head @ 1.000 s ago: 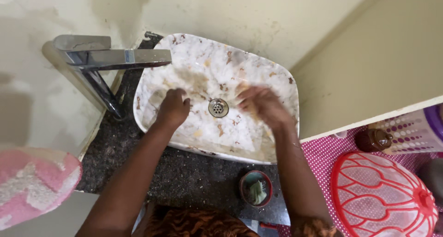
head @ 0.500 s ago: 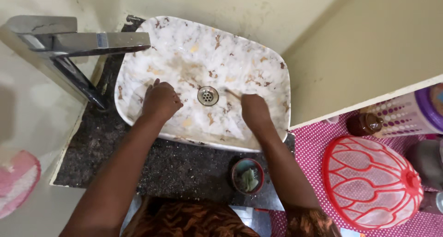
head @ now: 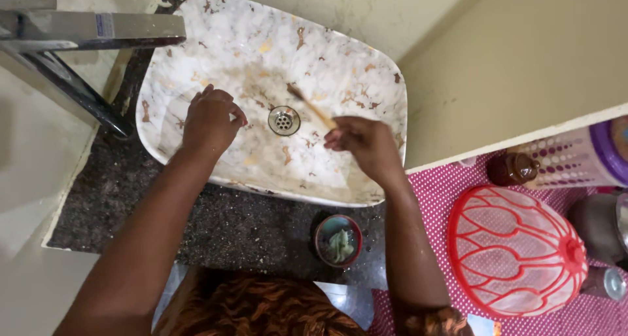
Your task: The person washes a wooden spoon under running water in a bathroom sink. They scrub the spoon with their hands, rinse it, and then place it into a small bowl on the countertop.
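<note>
Hands work inside a marble-patterned basin (head: 340, 41), white with brown and gold veins, which sits on a dark speckled counter (head: 235, 228). Right hand (head: 363, 143) is over the right half of the bowl, its grip clenched on a thin tan stick-like tool (head: 313, 107) that slants up and left from the fingers, its far end just right of the round metal drain (head: 283, 121); blur hides what kind of tool it is. Left hand (head: 210, 121) rests on the left inner slope of the basin, fingers curled loosely with nothing visible in them, so its grip looks released, though the palm side is hidden. The drain lies between the two hands. A chrome tap (head: 91, 32) reaches in from the upper left, its spout ending above the basin's left rim. On the counter just in front of the basin stands a small round dish (head: 337, 241) with a red rim and a pale green scrap inside. To the right, on a pink dotted cloth (head: 438, 198), lie a red plastic mesh food cover (head: 517, 251), a brown jar (head: 511, 168) and a dotted container with a purple lid (head: 589, 156).
</note>
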